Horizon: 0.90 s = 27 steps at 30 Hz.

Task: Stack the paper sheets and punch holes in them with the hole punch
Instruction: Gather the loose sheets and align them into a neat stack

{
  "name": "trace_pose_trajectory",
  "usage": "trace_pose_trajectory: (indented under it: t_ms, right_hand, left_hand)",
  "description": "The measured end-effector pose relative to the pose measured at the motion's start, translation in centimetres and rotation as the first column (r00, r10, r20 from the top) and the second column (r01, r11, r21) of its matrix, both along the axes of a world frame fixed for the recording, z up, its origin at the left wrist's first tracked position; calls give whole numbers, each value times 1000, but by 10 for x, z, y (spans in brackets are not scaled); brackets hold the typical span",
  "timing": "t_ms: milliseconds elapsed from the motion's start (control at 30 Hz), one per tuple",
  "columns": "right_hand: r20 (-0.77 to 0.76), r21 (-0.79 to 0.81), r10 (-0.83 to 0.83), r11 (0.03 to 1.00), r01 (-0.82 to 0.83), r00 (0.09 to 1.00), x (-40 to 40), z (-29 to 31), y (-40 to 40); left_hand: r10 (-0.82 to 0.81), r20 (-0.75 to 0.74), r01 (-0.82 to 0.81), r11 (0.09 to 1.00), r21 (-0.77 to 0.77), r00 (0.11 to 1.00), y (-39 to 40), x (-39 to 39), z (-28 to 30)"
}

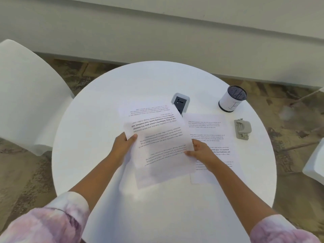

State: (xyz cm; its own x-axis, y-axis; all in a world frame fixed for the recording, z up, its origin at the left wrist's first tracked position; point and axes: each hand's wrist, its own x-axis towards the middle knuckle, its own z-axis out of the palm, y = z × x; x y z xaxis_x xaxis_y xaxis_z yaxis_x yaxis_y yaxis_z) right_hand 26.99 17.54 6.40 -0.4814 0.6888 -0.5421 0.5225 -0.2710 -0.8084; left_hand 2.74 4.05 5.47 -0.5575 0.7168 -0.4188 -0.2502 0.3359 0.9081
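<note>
Between the two hands: a printed paper sheet (157, 146) held just above a round white bench (105, 120), seen from the person's head looking down.
Left hand: the left hand (122, 146) pinches the sheet's left edge, thumb on top, fingers hidden beneath.
Right hand: the right hand (201, 151) pinches the sheet's right edge, thumb on top, fingers curled under.
Held sheet: its long axis runs away from the person and tilts slightly leftward; the print reads upside down, so the top of the page points toward the person.
Other sheets: a second sheet (140, 109) lies flat beyond the left hand, partly under the held one, also upside down; a third sheet (210, 130) lies under and beyond the right hand, its print upright to the person.
Hole punch: a grey hole punch (242, 129) sits untouched, right of the right hand and just past the third sheet, long axis pointing away from the person.
Other things: beyond the hands, a dark device (180, 104) and a white cylindrical cup (231, 98).
Progress: early, by my judgement; the sheets are not yet squared into one stack, and no punching has begun.
</note>
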Motion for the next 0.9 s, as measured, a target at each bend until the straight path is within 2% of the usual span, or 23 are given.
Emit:
trace_pose_trajectory:
  t_ms: [200,300,500,600,733,900]
  right_hand:
    - [-198,-25,-203,979,202,959,-18,31,24]
    - [-280,50,-225,967,248,933,-27,50,36]
    - [-258,297,-143,929,219,955,-37,71,38]
    - [-311,329,-157,907,261,937,-37,73,34]
    - [-342,384,-204,861,334,917,-43,72,25]
    - [-378,402,-210,840,364,902,-48,70,17]
  left_hand:
    - [-125,-34,129,980,154,992,27,-10,36]
    - [-136,-91,152,967,205,986,38,-18,56]
    - [-123,-177,163,958,236,977,50,-20,84]
    - [-131,-231,184,956,227,964,50,-13,88]
    - [-47,-280,119,962,245,959,51,-3,88]
    - [-19,-323,99,968,232,946,52,10,87]
